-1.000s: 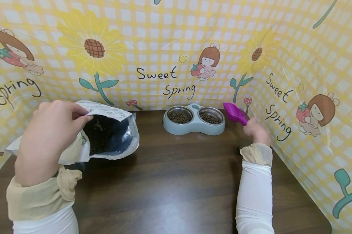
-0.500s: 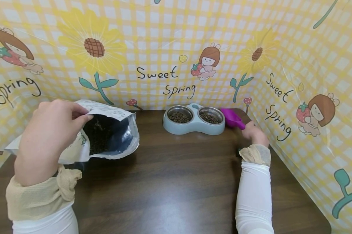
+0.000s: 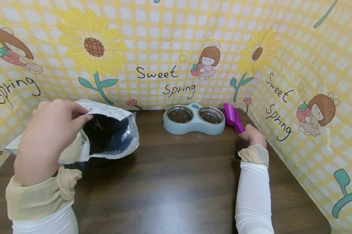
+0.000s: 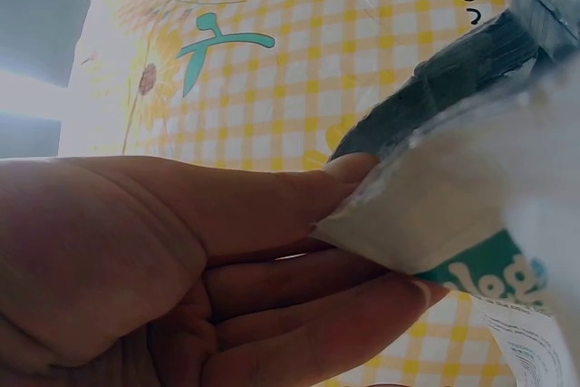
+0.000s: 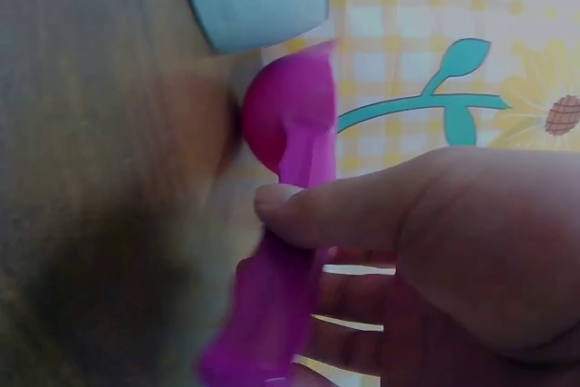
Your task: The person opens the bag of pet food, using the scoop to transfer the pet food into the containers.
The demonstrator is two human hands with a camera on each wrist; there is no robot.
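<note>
At the left, a white bag (image 3: pixel 73 151) with a silvery-blue lining lies with its mouth facing right, dark pellets (image 3: pixel 98 136) inside. My left hand (image 3: pixel 48 136) pinches the upper edge of that mouth between thumb and fingers; the left wrist view shows the bag's edge (image 4: pixel 390 215) held there. A purple scoop (image 3: pixel 232 115) is at the back right, its handle gripped by my right hand (image 3: pixel 254 136). In the right wrist view the thumb presses along the scoop's handle (image 5: pixel 308 160). Whether the scoop touches the table cannot be seen.
Just left of the scoop stands a light-blue double bowl stand (image 3: pixel 195 128). Brown pellets lie in its left metal bowl (image 3: pixel 179 117) and its right metal bowl (image 3: pixel 210 117). A yellow checked cloth (image 3: pixel 152 42) walls the brown wooden table (image 3: pixel 164 182) at the back and sides.
The scoop has come down beside the bowl stand and turned, its handle now pointing more toward me. My right hand has shifted slightly left and nearer. The left hand and bag stay put.
</note>
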